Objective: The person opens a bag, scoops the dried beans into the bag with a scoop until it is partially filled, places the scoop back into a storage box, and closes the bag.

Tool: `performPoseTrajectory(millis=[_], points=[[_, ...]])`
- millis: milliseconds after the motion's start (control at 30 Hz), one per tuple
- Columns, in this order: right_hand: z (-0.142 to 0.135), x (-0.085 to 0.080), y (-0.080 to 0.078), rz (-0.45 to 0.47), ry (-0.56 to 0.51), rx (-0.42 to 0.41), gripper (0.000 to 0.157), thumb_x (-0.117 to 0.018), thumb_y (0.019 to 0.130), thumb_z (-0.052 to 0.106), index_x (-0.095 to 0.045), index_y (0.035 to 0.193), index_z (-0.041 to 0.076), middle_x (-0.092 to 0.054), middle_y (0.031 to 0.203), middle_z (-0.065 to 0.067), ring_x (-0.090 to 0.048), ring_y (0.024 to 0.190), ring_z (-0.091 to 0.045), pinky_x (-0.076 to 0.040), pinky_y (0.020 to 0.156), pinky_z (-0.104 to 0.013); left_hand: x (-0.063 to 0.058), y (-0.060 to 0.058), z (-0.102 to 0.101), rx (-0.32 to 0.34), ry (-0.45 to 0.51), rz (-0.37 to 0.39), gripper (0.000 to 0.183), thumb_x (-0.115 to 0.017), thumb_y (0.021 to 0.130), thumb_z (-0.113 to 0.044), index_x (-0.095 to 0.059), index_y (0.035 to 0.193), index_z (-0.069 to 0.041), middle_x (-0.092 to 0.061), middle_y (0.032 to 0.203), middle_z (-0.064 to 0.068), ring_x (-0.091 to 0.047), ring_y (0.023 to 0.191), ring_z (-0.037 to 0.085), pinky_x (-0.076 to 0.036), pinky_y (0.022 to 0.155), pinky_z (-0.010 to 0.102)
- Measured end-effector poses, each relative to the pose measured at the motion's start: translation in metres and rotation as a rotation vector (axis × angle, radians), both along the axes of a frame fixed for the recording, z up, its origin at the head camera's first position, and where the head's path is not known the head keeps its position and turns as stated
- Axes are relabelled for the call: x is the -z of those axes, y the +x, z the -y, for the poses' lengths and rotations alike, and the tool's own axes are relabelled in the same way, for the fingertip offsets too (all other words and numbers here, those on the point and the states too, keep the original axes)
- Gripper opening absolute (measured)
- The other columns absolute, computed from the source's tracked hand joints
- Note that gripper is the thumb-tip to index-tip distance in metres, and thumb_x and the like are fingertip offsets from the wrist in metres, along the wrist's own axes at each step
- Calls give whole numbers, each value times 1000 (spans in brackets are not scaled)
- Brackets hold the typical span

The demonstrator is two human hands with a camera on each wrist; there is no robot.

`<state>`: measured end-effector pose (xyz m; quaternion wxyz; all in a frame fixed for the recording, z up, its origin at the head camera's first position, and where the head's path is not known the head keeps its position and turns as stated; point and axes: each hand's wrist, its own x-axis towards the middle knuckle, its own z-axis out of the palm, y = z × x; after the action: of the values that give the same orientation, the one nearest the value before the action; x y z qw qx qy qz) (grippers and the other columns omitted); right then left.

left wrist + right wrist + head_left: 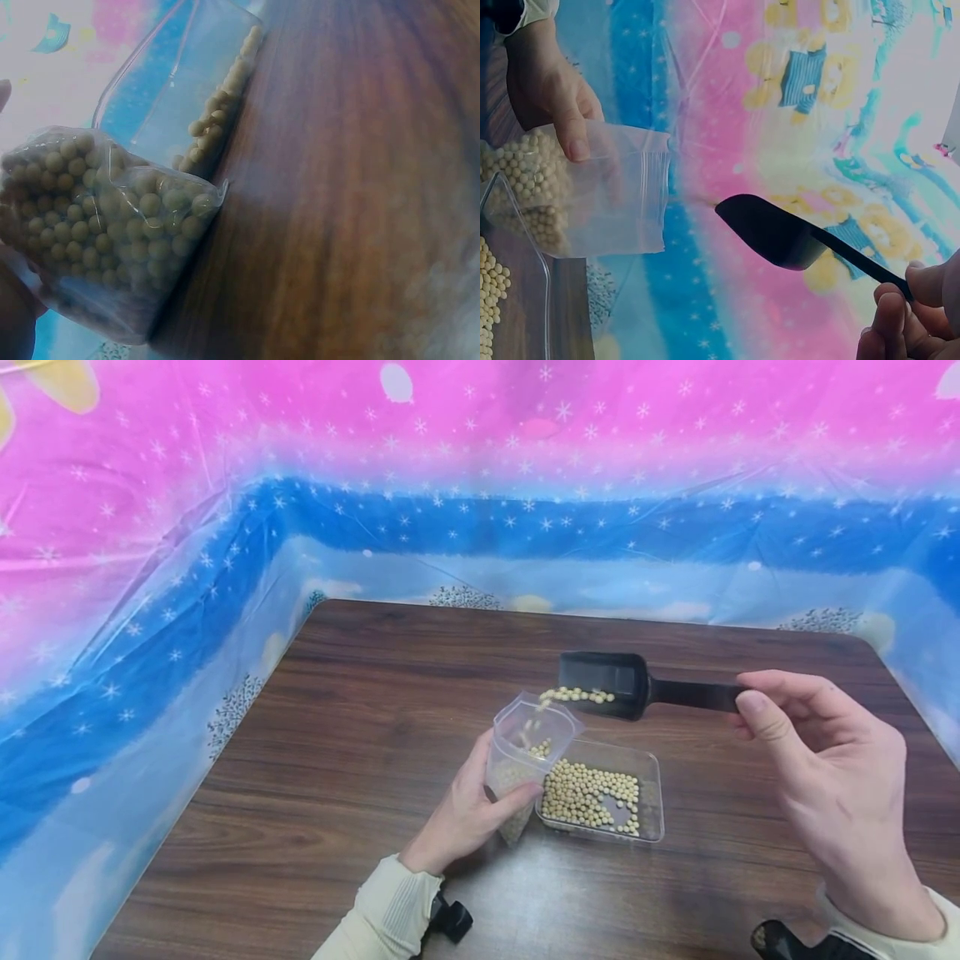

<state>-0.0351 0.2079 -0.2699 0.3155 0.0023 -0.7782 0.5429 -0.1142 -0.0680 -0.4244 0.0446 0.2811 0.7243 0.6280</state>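
My right hand (pixel 840 777) pinches the handle end of a black scoop (pixel 693 693) between thumb and fingers. The scoop tilts left, and round yellow beans (pixel 577 695) run off its lip, some falling into the open mouth of a clear zip bag (pixel 536 727). Thumb and fingers of my left hand (pixel 465 810) grip the bag's sides and hold it upright, mouth up. In the right wrist view the bag (pixel 619 195) is about half full of beans. Just right of the bag, a clear plastic box (pixel 652 827) holds a thin layer of beans with a bare patch of its bottom showing.
The dark wood-grain table (pixel 360 718) lies under everything. A pink and blue patterned sheet (pixel 480 527) hangs behind it and along the left. Black straps with small devices sit at both wrists, the left device (pixel 453 920) low over the table.
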Motion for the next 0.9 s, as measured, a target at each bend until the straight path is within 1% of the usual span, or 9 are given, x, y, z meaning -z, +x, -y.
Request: performPoseTrajectory(millis=[167, 267, 433, 500, 567, 633, 700, 800, 900], points=[[4, -2, 4, -29, 135, 38, 21, -69, 85, -6, -69, 107, -8, -69, 75, -7, -63, 67, -11, -46, 58, -16, 0, 0, 0, -11, -15, -12, 75, -76, 86, -20, -32, 147, -26, -56, 124, 0, -57, 107, 16, -51, 90, 39], [7, 0, 5, -92, 169, 6, 22, -69, 83, -9, -69, 106, -8, -68, 75, -5, -61, 66, -10, -41, 53, -17, 0, 0, 0, -12, -19, -15, 75, -75, 86, -20, -32, 147, -26, -56, 124, 0, -57, 106, 15, -52, 90, 38], [16, 2, 7, -168, 223, -66, 24, -69, 81, -15, -67, 105, -10, -65, 78, -4, -56, 66, -8, -41, 56, -14, 0, 0, 0, -14, -17, -15, 74, -75, 86, -20, -32, 146, -25, -56, 125, -1, -58, 106, 15, -52, 89, 38], [17, 1, 9, -198, 245, -45, 22, -69, 81, -14, -67, 103, -11, -64, 78, -2, -55, 66, -6, -41, 56, -12, 1, 0, 0, -11, -13, -7, 73, -75, 86, -20, -33, 146, -25, -56, 126, -1, -58, 107, 15, -52, 89, 38], [16, 1, 10, -224, 275, 14, 19, -69, 82, -10, -69, 102, -10, -62, 76, 2, -53, 66, -3, -38, 57, -12, 1, 0, 0, -9, -12, -5, 73, -75, 86, -20, -33, 145, -24, -55, 127, 0, -58, 107, 16, -52, 89, 39], [13, 4, 12, -213, 323, 76, 17, -70, 83, -4, -71, 100, -6, -61, 76, 5, -52, 66, -1, -34, 53, -11, 1, 0, 0, -7, -13, 0, 72, -75, 86, -20, -34, 145, -23, -55, 127, 0, -57, 107, 16, -52, 89, 39], [10, 10, 13, -157, 395, 107, 15, -71, 85, 0, -72, 100, 0, -61, 75, 6, -51, 68, 2, -34, 53, -11, 1, 0, 0, -8, -18, -2, 72, -75, 86, -20, -33, 146, -23, -55, 127, 0, -57, 106, 16, -52, 88, 39], [7, 28, 10, -64, 507, 89, 15, -74, 83, 3, -72, 98, 7, -60, 73, 7, -50, 64, 4, -36, 50, -10, 0, 1, 0, -12, -19, -7, 73, -75, 86, -20, -33, 146, -23, -55, 126, 0, -57, 106, 16, -52, 88, 39], [8, 46, 5, -15, 575, 58, 16, -76, 81, 4, -72, 95, 11, -58, 70, 10, -48, 58, 4, -38, 51, -10, -1, 0, 0, -14, -19, -8, 73, -74, 87, -20, -33, 146, -22, -55, 126, 0, -57, 106, 16, -52, 88, 39]])
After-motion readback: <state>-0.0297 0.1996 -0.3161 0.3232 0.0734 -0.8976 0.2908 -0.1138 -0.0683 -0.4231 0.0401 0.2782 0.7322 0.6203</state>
